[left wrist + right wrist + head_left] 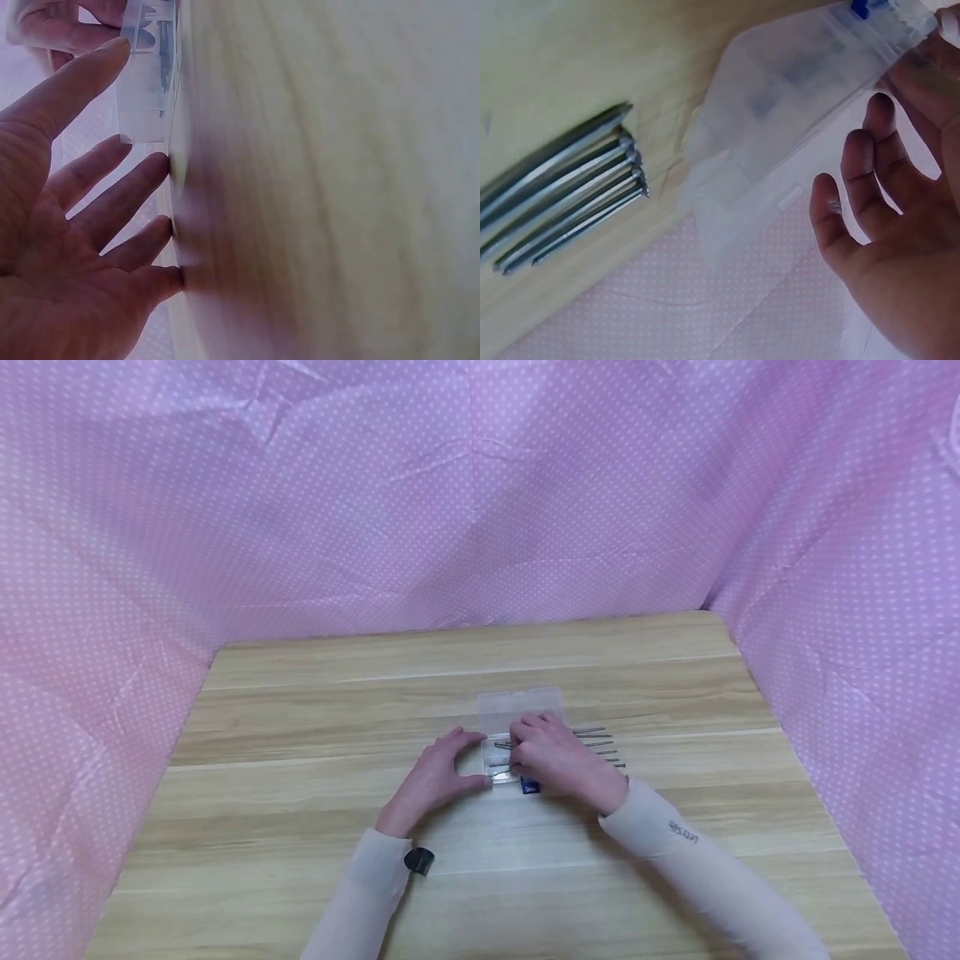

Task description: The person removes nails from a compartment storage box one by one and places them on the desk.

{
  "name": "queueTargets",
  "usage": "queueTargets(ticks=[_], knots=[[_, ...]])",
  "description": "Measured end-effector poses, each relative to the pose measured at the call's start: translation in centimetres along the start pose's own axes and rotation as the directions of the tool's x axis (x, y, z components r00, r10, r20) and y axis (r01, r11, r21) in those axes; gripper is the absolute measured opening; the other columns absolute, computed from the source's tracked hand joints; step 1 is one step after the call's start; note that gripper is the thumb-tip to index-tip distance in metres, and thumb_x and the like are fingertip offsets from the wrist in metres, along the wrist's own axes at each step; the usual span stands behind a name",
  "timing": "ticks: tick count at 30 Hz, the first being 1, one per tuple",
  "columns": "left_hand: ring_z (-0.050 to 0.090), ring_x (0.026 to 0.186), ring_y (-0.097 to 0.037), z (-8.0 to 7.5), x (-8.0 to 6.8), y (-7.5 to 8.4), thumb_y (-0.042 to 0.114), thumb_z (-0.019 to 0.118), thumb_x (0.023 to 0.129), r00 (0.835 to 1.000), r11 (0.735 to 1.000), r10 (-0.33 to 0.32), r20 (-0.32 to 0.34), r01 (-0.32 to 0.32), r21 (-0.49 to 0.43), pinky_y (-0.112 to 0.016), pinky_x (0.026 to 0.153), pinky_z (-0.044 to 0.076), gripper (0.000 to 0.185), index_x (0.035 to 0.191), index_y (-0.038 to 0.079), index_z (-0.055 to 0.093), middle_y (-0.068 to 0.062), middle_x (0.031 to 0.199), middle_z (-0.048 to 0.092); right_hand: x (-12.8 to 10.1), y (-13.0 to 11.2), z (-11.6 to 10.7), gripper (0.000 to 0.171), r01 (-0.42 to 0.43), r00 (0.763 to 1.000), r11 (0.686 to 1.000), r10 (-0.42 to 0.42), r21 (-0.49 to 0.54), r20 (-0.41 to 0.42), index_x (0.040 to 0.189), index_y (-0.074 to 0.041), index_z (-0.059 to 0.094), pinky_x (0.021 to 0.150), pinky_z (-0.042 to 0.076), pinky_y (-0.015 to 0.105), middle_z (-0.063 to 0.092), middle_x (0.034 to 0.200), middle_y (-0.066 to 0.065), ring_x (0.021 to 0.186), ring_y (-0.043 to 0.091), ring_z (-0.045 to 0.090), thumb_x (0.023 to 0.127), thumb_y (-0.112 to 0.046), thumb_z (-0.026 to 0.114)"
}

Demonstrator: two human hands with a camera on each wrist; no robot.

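Two hands at a clear plastic box, mid-surface.

Left hand (437, 777) lies on the wooden surface (300, 727) at the left end of the clear plastic box (517, 714); grip spread, fingers straight, thumb tip against the box's end wall, nothing pinched. The box sits centre of the surface, lid up toward the far side, a few metal pins inside, a blue label (529, 787) at its near edge. Right hand (558, 756) rests over the box; fingers loosely extended, whether it pinches anything cannot be told. Just right of the box, a row of long steel nails (600, 745) lies side by side on the surface. Pink dotted cloth (480, 485) behind.
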State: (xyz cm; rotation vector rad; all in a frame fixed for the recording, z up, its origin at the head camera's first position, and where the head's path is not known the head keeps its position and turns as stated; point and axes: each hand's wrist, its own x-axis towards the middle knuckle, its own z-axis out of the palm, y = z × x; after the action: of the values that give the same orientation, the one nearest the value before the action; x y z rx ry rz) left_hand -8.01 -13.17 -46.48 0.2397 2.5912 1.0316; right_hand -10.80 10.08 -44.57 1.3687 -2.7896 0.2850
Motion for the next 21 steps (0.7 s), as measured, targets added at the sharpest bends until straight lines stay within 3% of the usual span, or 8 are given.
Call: queueTargets(ticks=[7, 11, 21], knots=[[0.030, 0.153, -0.031, 0.1, 0.1, 0.0, 0.037, 0.086, 0.085, 1.000, 1.000, 0.010, -0.006, -0.010, 0.013, -0.058, 0.123, 0.025, 0.070, 0.147, 0.021, 0.058, -0.006, 0.155, 0.051, 0.3, 0.3, 0.0, 0.013, 0.095, 0.995, 0.989, -0.097, -0.110, -0.012, 0.078, -0.026, 0.078, 0.074, 0.042, 0.035, 0.058, 0.086, -0.004, 0.085, 0.020, 0.053, 0.084, -0.018, 0.085], [0.030, 0.153, -0.032, 0.1, 0.1, 0.0, 0.037, 0.086, 0.085, 1.000, 1.000, 0.013, -0.010, -0.013, 0.017, -0.058, 0.123, 0.025, 0.069, 0.146, 0.021, 0.058, -0.006, 0.155, 0.052, 0.7, 0.4, 0.0, 0.009, 0.128, 0.991, 0.985, -0.130, -0.119, -0.012, 0.079, -0.025, 0.078, 0.073, 0.043, 0.034, 0.059, 0.087, -0.004, 0.086, 0.020, 0.054, 0.085, -0.025, 0.085], [0.030, 0.153, -0.034, 0.1, -0.1, 0.1, 0.036, 0.087, 0.084, 0.999, 0.999, 0.032, -0.018, -0.031, 0.017, -0.059, 0.123, 0.025, 0.070, 0.146, 0.020, 0.058, -0.007, 0.155, 0.051, 1.3, 0.6, 0.1, 0.004, 0.207, 0.978, 0.965, -0.202, -0.159, 0.053, 0.089, -0.023, 0.080, 0.079, 0.048, 0.034, 0.063, 0.095, -0.004, 0.089, 0.018, 0.055, 0.089, -0.026, 0.083]])
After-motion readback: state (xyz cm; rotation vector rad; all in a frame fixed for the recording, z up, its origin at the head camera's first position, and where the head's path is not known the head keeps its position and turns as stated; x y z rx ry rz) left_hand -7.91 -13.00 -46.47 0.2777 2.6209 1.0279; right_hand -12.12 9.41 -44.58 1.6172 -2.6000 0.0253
